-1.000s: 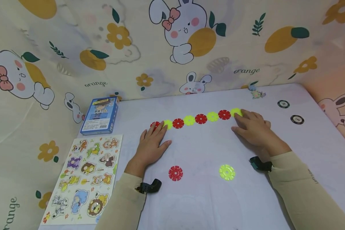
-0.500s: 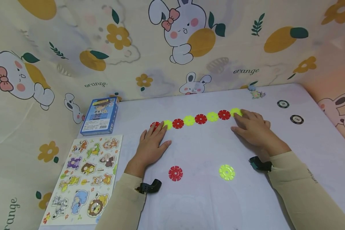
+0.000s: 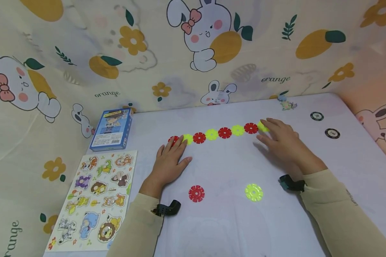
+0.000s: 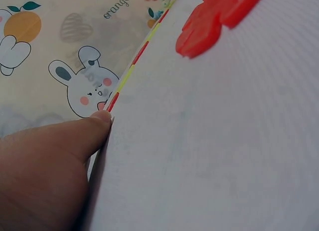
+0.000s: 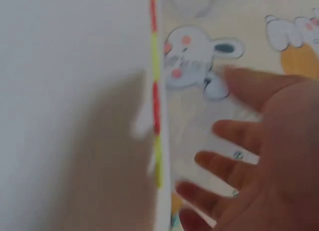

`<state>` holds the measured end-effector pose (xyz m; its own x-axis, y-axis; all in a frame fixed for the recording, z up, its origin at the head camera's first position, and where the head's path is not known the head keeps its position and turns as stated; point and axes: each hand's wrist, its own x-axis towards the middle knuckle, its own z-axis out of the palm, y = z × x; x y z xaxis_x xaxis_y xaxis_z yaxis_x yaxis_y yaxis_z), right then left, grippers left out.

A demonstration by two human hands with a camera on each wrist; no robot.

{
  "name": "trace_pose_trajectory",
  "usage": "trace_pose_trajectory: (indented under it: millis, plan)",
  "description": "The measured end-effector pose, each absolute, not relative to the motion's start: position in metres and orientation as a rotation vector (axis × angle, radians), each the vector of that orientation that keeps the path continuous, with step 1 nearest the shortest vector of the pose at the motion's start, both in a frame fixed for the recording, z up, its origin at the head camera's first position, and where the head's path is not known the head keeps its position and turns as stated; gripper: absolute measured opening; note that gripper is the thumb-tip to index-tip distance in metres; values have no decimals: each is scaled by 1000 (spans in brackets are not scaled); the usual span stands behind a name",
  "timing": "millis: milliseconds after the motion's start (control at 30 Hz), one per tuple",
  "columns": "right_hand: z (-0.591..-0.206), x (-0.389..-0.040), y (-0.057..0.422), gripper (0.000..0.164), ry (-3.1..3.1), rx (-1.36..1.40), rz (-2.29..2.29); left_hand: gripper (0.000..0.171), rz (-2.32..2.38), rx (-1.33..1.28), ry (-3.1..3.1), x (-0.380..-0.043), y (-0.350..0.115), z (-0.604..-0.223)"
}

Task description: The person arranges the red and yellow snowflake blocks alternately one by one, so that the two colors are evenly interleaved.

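Note:
A row of red and yellow-green notched plastic discs (image 3: 224,132), alternating in colour, runs across the white table. At its left end my left hand (image 3: 168,166) lies palm down, with straight fingertips resting on the end red disc (image 3: 172,139) and the yellow-green disc (image 3: 188,139) beside it. My right hand (image 3: 283,142) hovers by the right end, partly covering the last yellow-green disc (image 3: 262,126) in the head view. In the right wrist view its spread fingers (image 5: 234,136) hold nothing and are apart from the discs.
Nearer the front lie a loose red disc (image 3: 196,193) and a yellow-green disc (image 3: 254,192). On the left are a blue box (image 3: 112,129) and an animal sticker sheet (image 3: 94,200). Two black-and-white round chips (image 3: 332,133) and a small figure (image 3: 288,105) lie far right.
My right hand has lifted off the last yellow-green disc, its fingers shifting slightly up and left. The left hand and the row of discs have stayed put.

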<state>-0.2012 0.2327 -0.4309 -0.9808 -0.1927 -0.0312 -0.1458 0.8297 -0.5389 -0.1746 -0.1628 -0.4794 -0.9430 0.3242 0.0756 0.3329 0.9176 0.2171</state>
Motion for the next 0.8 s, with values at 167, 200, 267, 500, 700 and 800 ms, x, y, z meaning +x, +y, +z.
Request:
trace_pose_trajectory:
  millis: [167, 200, 267, 500, 700, 800]
  plan:
    - [-409, -190, 212, 59, 2677, -381, -1318, 72, -354, -521, -3046, -174, -162, -479]
    - [-406, -186, 206, 56, 2634, -423, -1383, 72, -353, -521, -3045, -174, -162, -479]
    - [-401, -179, 193, 52, 2548, -522, -1488, 72, -357, -524, -3042, -174, -162, -478]
    - [-406, -149, 133, 59, 2209, -765, -1610, 71, -354, -522, -3045, -174, -163, -478]
    - [-428, -121, 92, 72, 2159, -812, -1374, 71, -337, -523, -3051, -174, -163, -479]
    - [-437, -109, 80, 78, 2270, -894, -1180, 71, -331, -528, -3047, -175, -163, -478]
